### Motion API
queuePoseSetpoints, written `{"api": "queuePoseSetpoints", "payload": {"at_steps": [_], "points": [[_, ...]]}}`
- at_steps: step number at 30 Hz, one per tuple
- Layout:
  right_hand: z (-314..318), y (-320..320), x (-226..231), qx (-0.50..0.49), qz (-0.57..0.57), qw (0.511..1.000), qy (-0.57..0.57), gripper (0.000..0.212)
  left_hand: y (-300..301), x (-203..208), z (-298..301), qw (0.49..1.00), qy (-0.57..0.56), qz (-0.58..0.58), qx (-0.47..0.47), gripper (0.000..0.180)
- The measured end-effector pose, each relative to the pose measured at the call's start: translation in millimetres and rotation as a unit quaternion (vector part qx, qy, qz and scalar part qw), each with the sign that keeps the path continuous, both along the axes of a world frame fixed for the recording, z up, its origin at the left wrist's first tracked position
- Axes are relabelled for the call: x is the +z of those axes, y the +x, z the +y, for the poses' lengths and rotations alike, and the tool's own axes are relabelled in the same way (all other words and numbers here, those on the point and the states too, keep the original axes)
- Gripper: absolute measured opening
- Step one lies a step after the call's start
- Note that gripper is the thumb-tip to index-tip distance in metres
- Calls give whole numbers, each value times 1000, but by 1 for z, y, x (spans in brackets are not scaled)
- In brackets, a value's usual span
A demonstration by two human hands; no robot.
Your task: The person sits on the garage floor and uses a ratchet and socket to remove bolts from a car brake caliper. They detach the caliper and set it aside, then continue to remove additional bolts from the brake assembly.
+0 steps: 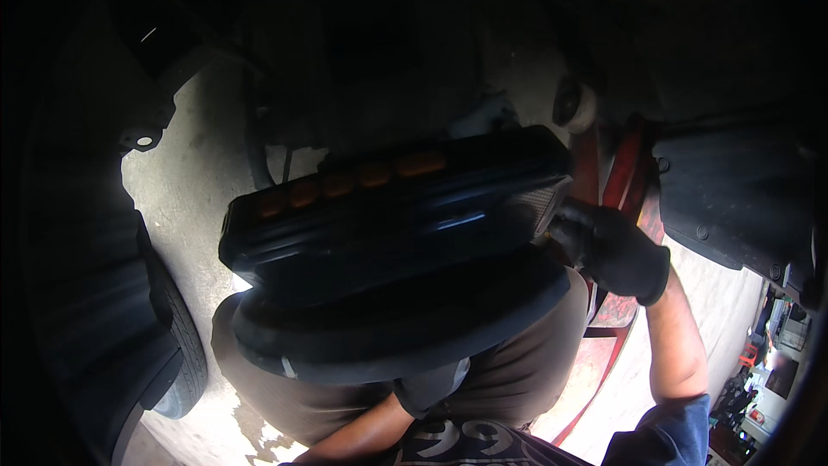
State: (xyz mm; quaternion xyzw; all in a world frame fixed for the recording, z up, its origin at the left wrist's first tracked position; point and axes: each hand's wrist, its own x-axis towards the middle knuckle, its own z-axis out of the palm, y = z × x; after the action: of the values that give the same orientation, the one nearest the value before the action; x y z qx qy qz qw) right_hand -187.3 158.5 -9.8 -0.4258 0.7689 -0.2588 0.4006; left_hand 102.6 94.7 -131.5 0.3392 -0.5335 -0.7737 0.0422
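Across my lap lies a large long black part [388,224] that looks like moulded plastic, with a row of several orange pieces along its top and a mesh-like patch at its right end. Its lower side has a broad curved lip [414,336]. My right hand [604,246], in a black glove, is closed at the right end of the part, fingers bent against it. The gloved left hand [431,386] reaches under the lip at the near side. Its fingers are hidden beneath the part. The part tilts slightly, right end higher.
Dark vehicle underside fills the upper view. A tyre [185,345] stands at left, beside a dark panel [69,276]. At right hang a black fastened panel [733,190] and a red metal frame [625,173]. Pale concrete floor [177,181] shows between them; cluttered equipment [768,371] stands far right.
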Motion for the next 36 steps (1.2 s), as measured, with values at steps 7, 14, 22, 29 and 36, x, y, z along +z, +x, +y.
{"api": "queuePoseSetpoints", "payload": {"at_steps": [7,14,22,29,36], "points": [[-25,-33,1,169,82,979,-79,35,5,-7,4,996,68,41,35,36],[-50,-45,7,140,60,988,0,38,9,-10,6,998,52,45,14,39],[-69,-39,13,106,31,988,103,41,16,-18,12,997,-51,24,-58,39],[-78,-37,23,61,-9,983,173,35,17,-18,5,896,-385,11,-222,35],[-65,-48,-1,129,31,990,50,33,22,-20,6,444,-864,-85,-221,37]]}}
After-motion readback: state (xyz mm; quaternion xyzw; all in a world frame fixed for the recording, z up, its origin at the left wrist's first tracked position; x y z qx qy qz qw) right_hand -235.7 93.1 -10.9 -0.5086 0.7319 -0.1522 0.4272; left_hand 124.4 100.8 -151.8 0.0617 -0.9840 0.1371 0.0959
